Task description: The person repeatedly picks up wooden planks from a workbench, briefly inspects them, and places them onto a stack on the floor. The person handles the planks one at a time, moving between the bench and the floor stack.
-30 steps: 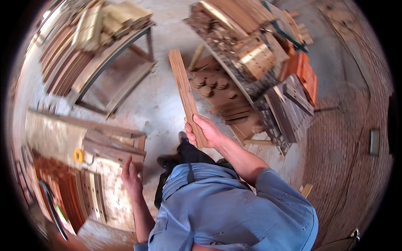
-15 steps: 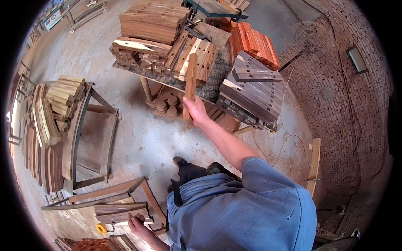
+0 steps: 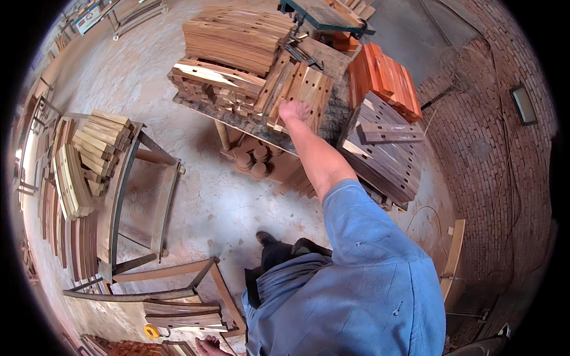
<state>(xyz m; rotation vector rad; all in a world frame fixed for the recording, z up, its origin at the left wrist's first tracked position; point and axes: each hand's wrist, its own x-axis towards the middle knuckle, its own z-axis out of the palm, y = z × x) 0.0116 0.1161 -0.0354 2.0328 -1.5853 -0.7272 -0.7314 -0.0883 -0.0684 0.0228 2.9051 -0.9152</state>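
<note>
My right hand [image 3: 294, 111] reaches out to a low stack of slotted wooden slats [image 3: 316, 89] on the far table. Its fingers are closed over the near end of a slat in the stack; the grip itself is partly hidden by the hand. At the lower edge, my left hand [image 3: 209, 346] shows only in part, with nothing visible in it and its fingers loosely bent and apart. Near it lie several dark slats [image 3: 184, 317] and a yellow tape measure [image 3: 152, 331].
Taller brown boards [image 3: 234, 38] stand on the table [image 3: 205, 113]. To their right are orange-red boards [image 3: 386, 83] and dark slotted boards [image 3: 386, 157]. Round wooden discs [image 3: 259, 170] sit below. A rack at left holds pale slats [image 3: 98, 142]. A brick wall [image 3: 504, 178] rises at right.
My right hand has moved away from me with the upright wooden slat, down onto the stack. That slat no longer stands up. My left hand has dropped toward the lower edge.
</note>
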